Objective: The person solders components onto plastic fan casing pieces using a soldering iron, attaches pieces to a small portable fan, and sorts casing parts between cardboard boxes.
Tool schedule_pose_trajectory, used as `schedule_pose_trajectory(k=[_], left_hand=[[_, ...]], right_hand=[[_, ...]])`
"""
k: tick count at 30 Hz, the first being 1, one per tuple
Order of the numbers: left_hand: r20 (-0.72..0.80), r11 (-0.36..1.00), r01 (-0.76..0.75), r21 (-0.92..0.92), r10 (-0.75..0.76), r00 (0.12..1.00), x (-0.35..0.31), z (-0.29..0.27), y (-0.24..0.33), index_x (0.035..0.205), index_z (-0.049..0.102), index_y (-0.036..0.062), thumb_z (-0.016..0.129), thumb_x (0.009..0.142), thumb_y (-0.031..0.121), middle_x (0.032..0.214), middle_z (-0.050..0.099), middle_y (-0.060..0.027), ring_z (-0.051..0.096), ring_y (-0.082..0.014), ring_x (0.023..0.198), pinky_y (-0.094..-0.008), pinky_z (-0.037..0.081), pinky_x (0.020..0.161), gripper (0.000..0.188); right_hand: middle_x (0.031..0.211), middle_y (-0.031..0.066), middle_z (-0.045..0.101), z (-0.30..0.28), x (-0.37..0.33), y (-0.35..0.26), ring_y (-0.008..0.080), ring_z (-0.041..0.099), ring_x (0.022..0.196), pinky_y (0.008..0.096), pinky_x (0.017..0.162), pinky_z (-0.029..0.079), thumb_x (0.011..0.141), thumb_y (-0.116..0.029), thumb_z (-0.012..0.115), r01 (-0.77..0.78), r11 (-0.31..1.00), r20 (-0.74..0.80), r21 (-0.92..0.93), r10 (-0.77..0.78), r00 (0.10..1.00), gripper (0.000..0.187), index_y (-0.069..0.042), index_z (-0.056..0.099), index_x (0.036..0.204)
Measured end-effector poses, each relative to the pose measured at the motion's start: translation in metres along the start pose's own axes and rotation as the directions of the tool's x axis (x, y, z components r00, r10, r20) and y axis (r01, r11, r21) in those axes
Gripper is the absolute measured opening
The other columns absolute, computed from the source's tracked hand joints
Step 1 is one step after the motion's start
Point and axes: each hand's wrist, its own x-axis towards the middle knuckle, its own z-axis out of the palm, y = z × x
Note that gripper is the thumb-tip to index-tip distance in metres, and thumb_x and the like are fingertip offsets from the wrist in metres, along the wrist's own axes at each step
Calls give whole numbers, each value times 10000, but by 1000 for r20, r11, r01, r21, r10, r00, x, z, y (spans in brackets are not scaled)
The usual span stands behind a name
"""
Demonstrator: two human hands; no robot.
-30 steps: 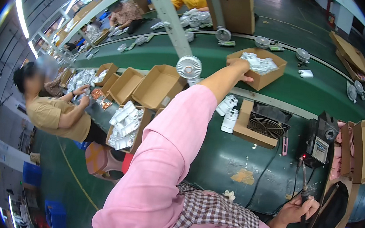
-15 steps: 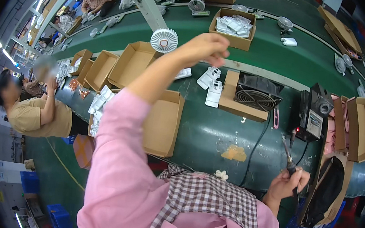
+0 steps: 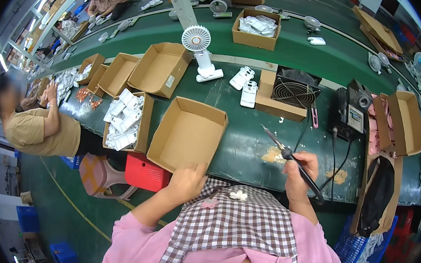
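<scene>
My right hand (image 3: pixel 300 174) grips a black soldering iron (image 3: pixel 291 157) like a pen, its tip pointing up and left over the green bench (image 3: pixel 249 150). My left hand (image 3: pixel 185 181) rests at the near edge of an empty open cardboard box (image 3: pixel 187 133), fingers curled against its rim; whether it grips the rim I cannot tell. A small white part (image 3: pixel 238 195) lies on my checked apron (image 3: pixel 234 225), between the two hands.
A soldering station (image 3: pixel 352 110) and a fan on a cardboard box (image 3: pixel 290 94) stand behind. White casings (image 3: pixel 245 86), a small white desk fan (image 3: pixel 198 46) and several cardboard boxes, one with white parts (image 3: pixel 125 121), fill the bench. Another person (image 3: pixel 34 119) sits at left.
My left arm has come back from the far box across the bench and its hand now sits at the near empty box. My right hand has lifted the soldering iron higher.
</scene>
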Motion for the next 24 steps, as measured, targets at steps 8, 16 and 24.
schedule_pose_trajectory(k=[8,16,24], left_hand=[[69,893,-445,-62,449,891,-30,-12,-1,1052,631,87,608,743,162,946,638,-62,532,-255,1049,-445,371,947,319],[-342,980,-190,57,198,919,-20,-42,-9,1166,588,135,715,726,230,1269,506,-106,407,-349,1217,-501,279,1026,468],[-694,586,761,-278,-670,262,-88,-89,-304,1147,563,-54,521,924,286,1055,625,-169,558,-322,978,-404,398,906,409]], right_hand=[[934,90,582,8,-8,2,119,578,769,243,678,473,854,-91,673,-93,994,101,-50,98,990,264,-13,483,1019],[775,50,591,-14,-26,15,93,533,641,231,565,414,794,-91,704,36,944,163,-327,19,986,211,-14,573,940],[651,69,557,-14,-31,22,157,499,525,275,495,380,791,-126,689,332,840,262,-430,-235,936,170,-26,588,886]])
